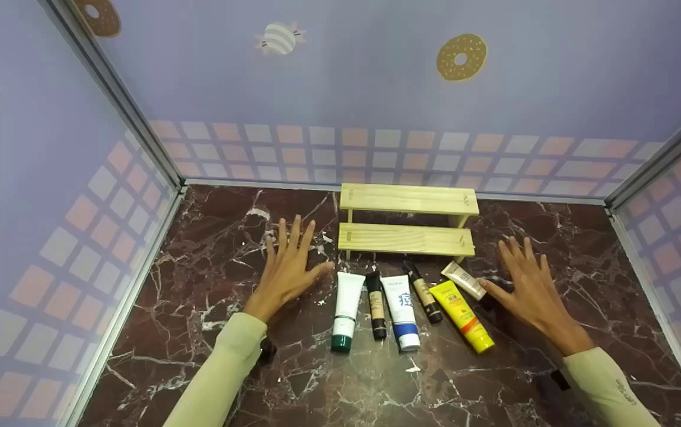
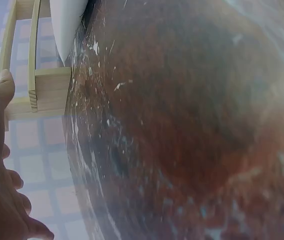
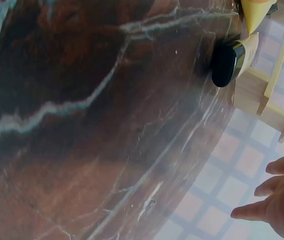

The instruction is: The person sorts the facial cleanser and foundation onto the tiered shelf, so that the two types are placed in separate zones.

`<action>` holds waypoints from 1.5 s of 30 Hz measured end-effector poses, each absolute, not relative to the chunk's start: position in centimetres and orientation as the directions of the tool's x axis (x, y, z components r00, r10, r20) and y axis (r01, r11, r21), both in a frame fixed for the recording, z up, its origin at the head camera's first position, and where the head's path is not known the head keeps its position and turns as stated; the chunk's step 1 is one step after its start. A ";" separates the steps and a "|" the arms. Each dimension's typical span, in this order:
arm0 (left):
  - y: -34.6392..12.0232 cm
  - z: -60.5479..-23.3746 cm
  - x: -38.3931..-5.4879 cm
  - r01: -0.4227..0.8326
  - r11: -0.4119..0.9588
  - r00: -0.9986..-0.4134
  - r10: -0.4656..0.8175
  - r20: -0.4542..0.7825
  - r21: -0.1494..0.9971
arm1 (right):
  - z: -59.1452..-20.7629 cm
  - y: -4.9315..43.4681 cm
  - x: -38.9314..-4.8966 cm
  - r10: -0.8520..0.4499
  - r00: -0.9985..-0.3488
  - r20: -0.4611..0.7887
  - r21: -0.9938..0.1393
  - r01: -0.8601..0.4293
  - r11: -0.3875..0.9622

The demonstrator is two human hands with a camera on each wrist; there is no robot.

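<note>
My left hand (image 1: 286,270) is spread with straight fingers over the marble surface, left of a white tube with a green cap (image 1: 346,308). On the other side my right hand (image 1: 531,290) is spread too, its thumb by a small beige tube (image 1: 464,280) with a black cap (image 3: 224,65). Between the hands lie a slim black-and-beige tube (image 1: 376,308), a white tube with a blue band (image 1: 401,311), a second black-and-beige tube (image 1: 425,295) and a yellow tube (image 1: 462,315). Neither hand holds anything. Whether the right thumb touches the beige tube I cannot tell.
Behind the tubes stands a two-step wooden rack (image 1: 406,237), close to the back wall (image 1: 346,77). Purple panels with a checked border enclose the dark marble surface (image 1: 198,296) at left, back and right.
</note>
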State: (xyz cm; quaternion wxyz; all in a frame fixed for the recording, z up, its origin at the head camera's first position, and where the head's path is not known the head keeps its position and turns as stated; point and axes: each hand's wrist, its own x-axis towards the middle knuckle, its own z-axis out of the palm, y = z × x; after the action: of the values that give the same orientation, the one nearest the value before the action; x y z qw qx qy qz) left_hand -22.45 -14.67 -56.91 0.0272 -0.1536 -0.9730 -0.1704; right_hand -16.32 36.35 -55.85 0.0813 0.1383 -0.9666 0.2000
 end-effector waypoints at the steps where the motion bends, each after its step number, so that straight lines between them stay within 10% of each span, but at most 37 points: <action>1: -14.5 -57.0 -22.5 0.308 0.884 -0.951 0.289 0.108 0.352 | -55.9 36.3 -16.3 -0.233 -0.948 0.217 -0.371 -0.301 0.879; 24: -11.7 -58.7 -25.5 0.272 0.447 -0.962 0.145 0.231 0.852 | -58.3 35.0 -16.0 -0.179 -0.925 0.336 -0.472 -0.330 0.818; 45: -10.4 -60.6 -27.5 0.109 0.171 -0.994 0.005 0.110 0.979 | -59.3 33.8 -15.5 -0.141 -0.980 0.140 -0.554 -0.196 0.809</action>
State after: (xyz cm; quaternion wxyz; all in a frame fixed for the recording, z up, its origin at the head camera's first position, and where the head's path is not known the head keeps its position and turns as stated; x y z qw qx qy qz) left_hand -27.48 -10.40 -60.55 0.0403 -0.0374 -0.7642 -0.6426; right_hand -15.49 33.76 -59.34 0.0462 0.0887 -0.9499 0.2961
